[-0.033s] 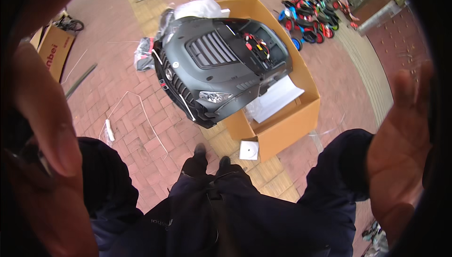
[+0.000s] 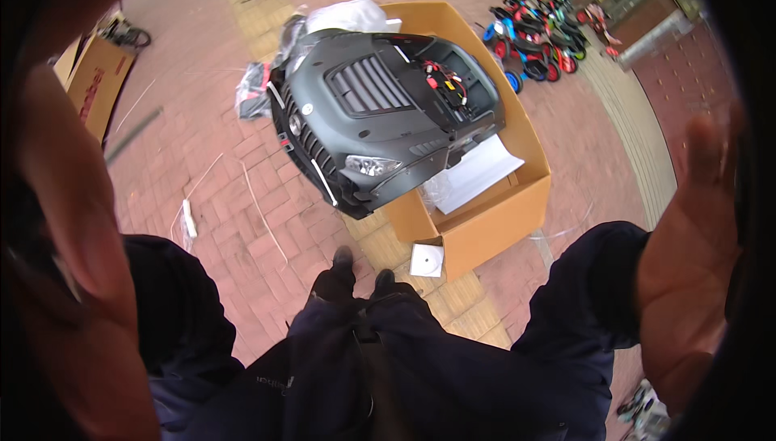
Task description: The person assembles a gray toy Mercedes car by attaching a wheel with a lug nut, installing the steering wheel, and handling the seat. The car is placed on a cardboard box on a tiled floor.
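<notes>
Both my hands are raised close to the camera, at the two sides of the head view. My left hand looms large and blurred at the left rim, its visible digit stretched out; the rest is lost in the dark edge. On the right, my right hand shows its palm with fingers extended upward, partly cut off, and nothing shows in it. Neither hand touches the dark grey ride-on toy car body ahead of my feet. That body rests tilted on an open cardboard box, with red wiring exposed in its recess.
A white foam sheet lies in the box, and a small white box stands beside it. Several small balance bikes crowd the far right. A printed carton stands at left; plastic-wrapped parts and a cord lie on the brick paving.
The view has shifted slightly, so the car body and surroundings sit a little further right. My hands stay raised at both sides.
</notes>
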`<state>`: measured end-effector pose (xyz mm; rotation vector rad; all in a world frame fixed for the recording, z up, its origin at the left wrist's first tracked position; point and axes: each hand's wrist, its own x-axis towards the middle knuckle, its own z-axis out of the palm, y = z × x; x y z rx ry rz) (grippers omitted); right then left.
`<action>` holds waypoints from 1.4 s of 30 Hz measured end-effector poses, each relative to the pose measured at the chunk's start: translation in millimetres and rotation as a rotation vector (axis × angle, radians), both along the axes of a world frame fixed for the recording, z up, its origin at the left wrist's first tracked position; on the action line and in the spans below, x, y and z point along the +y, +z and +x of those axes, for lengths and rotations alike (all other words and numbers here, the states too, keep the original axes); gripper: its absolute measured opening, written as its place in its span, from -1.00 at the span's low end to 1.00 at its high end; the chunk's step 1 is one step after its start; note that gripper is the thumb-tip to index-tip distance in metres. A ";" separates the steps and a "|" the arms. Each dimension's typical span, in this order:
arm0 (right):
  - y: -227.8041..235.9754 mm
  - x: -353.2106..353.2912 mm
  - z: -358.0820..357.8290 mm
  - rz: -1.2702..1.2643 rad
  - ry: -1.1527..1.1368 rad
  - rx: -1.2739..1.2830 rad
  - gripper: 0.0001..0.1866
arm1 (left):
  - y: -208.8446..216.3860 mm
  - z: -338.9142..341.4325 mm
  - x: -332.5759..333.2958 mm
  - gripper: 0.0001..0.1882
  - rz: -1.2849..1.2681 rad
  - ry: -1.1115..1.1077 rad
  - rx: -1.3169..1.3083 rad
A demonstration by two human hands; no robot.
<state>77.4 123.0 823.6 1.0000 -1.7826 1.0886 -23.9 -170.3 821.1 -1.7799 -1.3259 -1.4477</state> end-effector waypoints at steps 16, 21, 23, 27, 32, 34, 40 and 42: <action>53.7 -31.2 7.6 0.366 0.191 0.137 -0.37 | 35.9 62.7 -68.6 -0.58 -0.068 0.162 0.114; 36.3 -78.4 -6.3 0.385 0.183 0.133 -0.35 | 13.6 48.1 -125.9 -0.60 -0.112 0.200 0.104; 32.1 -102.5 -19.7 0.404 0.179 0.143 -0.34 | 7.3 31.9 -148.4 -0.60 -0.116 0.204 0.115; 31.4 -146.9 -58.5 0.418 0.155 0.122 -0.33 | 3.9 -10.3 -187.0 -0.61 -0.115 0.197 0.102; 36.9 -171.8 -106.4 0.394 0.073 0.006 -0.31 | -2.1 -72.9 -220.9 -0.63 -0.067 0.139 0.004; 31.2 -173.7 -122.4 0.347 0.017 -0.047 -0.30 | -6.2 -95.4 -229.2 -0.63 -0.042 0.155 -0.037; -89.4 -133.7 -152.0 -0.201 -0.399 -0.762 -0.55 | -58.5 -189.2 -216.6 -0.65 0.021 0.453 -0.703; -171.8 -98.9 -164.3 -0.435 -0.400 -1.049 -0.62 | -103.7 -222.0 -194.2 -0.71 -0.062 0.413 -0.952</action>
